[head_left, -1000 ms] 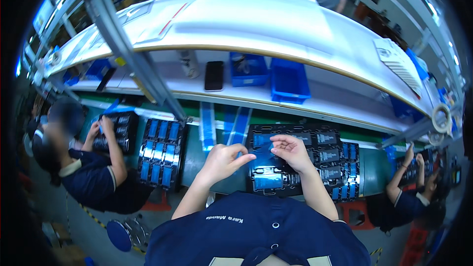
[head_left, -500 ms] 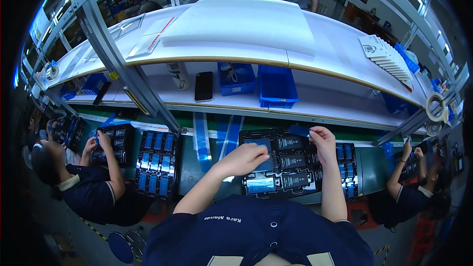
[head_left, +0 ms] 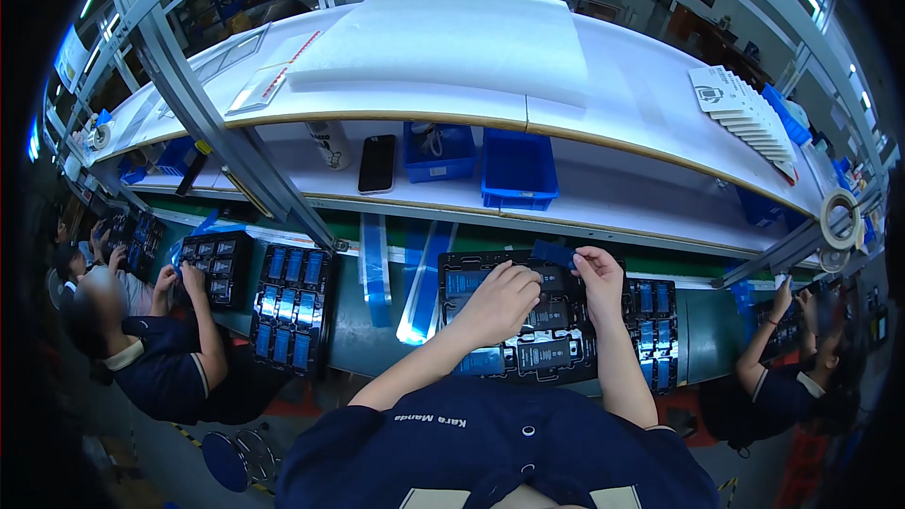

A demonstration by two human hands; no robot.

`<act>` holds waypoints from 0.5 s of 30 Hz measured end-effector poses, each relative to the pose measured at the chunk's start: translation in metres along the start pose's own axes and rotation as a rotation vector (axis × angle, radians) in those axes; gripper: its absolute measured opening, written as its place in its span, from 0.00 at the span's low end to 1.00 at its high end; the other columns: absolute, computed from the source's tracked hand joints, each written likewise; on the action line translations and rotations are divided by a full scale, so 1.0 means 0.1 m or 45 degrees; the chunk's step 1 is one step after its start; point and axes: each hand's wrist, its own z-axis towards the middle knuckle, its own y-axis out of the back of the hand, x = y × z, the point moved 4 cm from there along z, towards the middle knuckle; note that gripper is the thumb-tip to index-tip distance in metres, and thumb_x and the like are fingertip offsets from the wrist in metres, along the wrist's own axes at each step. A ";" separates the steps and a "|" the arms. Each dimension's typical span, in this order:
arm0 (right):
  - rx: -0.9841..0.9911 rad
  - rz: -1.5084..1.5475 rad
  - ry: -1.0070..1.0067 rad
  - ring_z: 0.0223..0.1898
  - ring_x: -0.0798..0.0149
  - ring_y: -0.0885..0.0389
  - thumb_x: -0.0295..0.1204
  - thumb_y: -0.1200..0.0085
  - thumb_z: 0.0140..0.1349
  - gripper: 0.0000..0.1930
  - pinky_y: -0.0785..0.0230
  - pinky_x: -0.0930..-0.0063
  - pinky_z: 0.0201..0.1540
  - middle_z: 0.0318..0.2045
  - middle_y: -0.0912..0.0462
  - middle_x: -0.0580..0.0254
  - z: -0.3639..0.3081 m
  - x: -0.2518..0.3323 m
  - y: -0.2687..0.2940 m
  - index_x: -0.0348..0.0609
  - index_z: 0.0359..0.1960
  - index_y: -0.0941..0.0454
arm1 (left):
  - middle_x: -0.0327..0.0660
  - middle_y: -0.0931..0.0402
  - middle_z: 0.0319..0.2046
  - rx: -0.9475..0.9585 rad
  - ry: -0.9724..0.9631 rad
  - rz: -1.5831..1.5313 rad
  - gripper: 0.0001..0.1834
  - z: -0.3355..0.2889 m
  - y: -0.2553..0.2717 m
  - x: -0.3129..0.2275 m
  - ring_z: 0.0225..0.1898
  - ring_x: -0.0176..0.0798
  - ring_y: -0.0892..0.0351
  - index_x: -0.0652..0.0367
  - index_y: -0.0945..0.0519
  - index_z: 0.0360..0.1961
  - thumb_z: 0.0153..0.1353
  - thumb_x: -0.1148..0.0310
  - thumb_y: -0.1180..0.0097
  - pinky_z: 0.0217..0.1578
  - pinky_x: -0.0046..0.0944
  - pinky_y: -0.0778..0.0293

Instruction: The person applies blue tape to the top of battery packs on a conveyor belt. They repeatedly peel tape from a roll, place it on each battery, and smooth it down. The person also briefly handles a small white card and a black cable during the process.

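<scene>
While the right hand (head_left: 600,283) pinches one end of a thin, dark-blue rectangular strip (head_left: 552,253) between thumb and fingers, the left hand (head_left: 504,300) reaches palm down, fingers bent, over a black moulded-plastic tray (head_left: 471,258); I cannot tell whether its fingertips grip or merely touch anything there. In the head view, the strip is at the tray's far edge, to the left of the right fingertips and beyond the left hand. Its long axis runs roughly left to right (the right end dips slightly nearer), much like that of the flat, dark-grey rectangular piece (head_left: 544,355) in the tray's near row. The right hand is the nearer one, since it has the strip; the left is just short of it on the near side. A glossy, blue-covered rectangular piece (head_left: 483,361) sits in the near left of the tray. Long, translucent blue film bands (head_left: 429,283) lie on the green worktop (head_left: 351,330), left of the tray.
</scene>
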 end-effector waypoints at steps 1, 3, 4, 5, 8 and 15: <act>0.004 -0.032 -0.004 0.35 0.77 0.20 0.21 0.42 0.63 0.07 0.27 0.82 0.39 0.35 0.17 0.68 -0.01 0.00 0.01 0.38 0.42 0.19 | 0.49 0.25 0.49 0.005 0.004 0.013 0.07 -0.01 -0.03 0.01 0.57 0.53 0.29 0.63 0.25 0.36 0.63 0.70 0.46 0.63 0.55 0.38; -0.010 -0.055 -0.023 0.35 0.77 0.20 0.21 0.41 0.63 0.07 0.27 0.82 0.37 0.35 0.17 0.68 -0.03 -0.04 0.00 0.38 0.43 0.19 | 0.49 0.25 0.48 -0.013 0.014 0.024 0.06 -0.03 -0.03 0.06 0.57 0.53 0.28 0.63 0.25 0.36 0.61 0.70 0.45 0.63 0.55 0.37; -0.012 -0.094 0.001 0.34 0.77 0.20 0.21 0.41 0.63 0.08 0.27 0.82 0.37 0.35 0.17 0.68 -0.05 -0.02 0.00 0.38 0.44 0.19 | 0.49 0.25 0.48 -0.017 0.026 0.012 0.06 -0.05 -0.03 0.07 0.56 0.53 0.28 0.63 0.24 0.36 0.61 0.71 0.45 0.62 0.55 0.37; -0.020 -0.142 0.005 0.34 0.77 0.21 0.21 0.41 0.63 0.09 0.27 0.82 0.37 0.35 0.17 0.68 -0.06 -0.04 0.02 0.37 0.44 0.19 | 0.50 0.24 0.47 -0.013 0.037 0.015 0.07 -0.08 -0.05 0.08 0.56 0.54 0.28 0.63 0.24 0.35 0.59 0.71 0.43 0.62 0.56 0.36; -0.021 -0.180 -0.016 0.32 0.78 0.22 0.20 0.41 0.62 0.11 0.27 0.83 0.36 0.34 0.17 0.67 -0.03 0.01 0.05 0.36 0.47 0.20 | 0.49 0.24 0.44 -0.120 -0.016 0.029 0.07 -0.02 0.03 0.08 0.51 0.54 0.26 0.64 0.25 0.30 0.53 0.74 0.40 0.56 0.53 0.32; 0.018 -0.220 -0.120 0.31 0.79 0.21 0.21 0.36 0.59 0.12 0.27 0.85 0.33 0.32 0.18 0.67 0.01 -0.06 0.13 0.35 0.44 0.20 | 0.43 0.27 0.31 -0.090 0.072 -0.084 0.04 -0.06 0.07 0.16 0.39 0.49 0.26 0.62 0.22 0.28 0.53 0.73 0.40 0.44 0.47 0.29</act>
